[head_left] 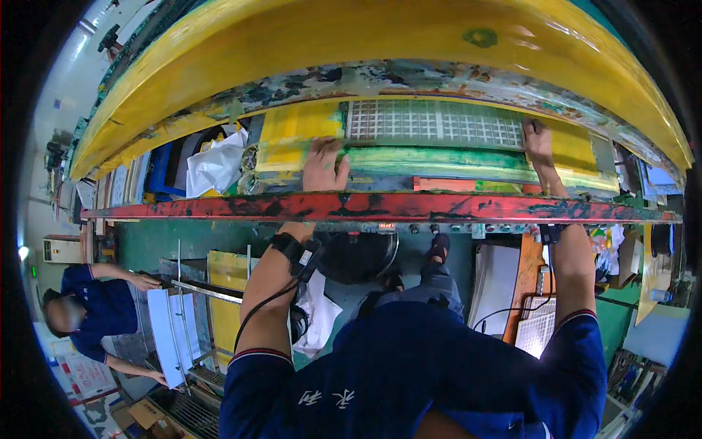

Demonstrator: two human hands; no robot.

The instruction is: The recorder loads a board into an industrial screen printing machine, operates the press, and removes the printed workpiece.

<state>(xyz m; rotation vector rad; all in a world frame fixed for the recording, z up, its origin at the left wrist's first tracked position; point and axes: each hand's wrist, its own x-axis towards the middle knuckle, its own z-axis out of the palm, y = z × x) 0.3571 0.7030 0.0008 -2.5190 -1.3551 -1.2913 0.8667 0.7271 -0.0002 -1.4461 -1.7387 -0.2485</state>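
Note:
My left hand (325,165) lies flat, fingers spread, on the yellow and green ink-stained bed of a screen-printing machine, just past its red front rail (380,207). My right hand (538,143) reaches further in and presses on the right end of a pale gridded screen panel (435,121), next to a yellow patch. Neither hand grips anything that I can see. A raised yellow frame (351,44) arches over both hands. A black wrist device with a cable sits on my left forearm (296,251).
A crumpled white cloth (216,165) lies on the machine at the left. Another person in dark blue (95,311) handles a white sheet (167,329) at a rack, lower left. Boards and a meshed frame (537,329) stand by my right leg.

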